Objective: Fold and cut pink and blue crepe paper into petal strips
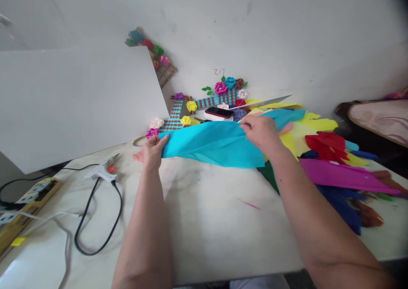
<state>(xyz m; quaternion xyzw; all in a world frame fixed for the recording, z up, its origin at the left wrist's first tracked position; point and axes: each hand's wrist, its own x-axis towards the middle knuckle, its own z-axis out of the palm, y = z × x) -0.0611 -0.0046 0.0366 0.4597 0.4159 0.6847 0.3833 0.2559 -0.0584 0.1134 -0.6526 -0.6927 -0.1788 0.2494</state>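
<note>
A long turquoise sheet of crepe paper or thin fabric (207, 144) is stretched between my hands above the table. My left hand (153, 149) pinches its left end, thumb on top. Farther right, my right hand (259, 131) grips the upper edge between thumb and fingers. Part of the sheet hangs below the right hand, and more turquoise material lies beyond it on the pile. A bit of pink material (138, 155) shows beside my left hand.
At left lie a white glue gun (102, 171) with a black cord and a power strip (32, 195). Coloured sheets (334, 174) are heaped at right. Behind stand flower-decorated lattices (219, 97), a phone (219, 112) and a white board (79, 106). A pink scrap (250, 204) lies in front.
</note>
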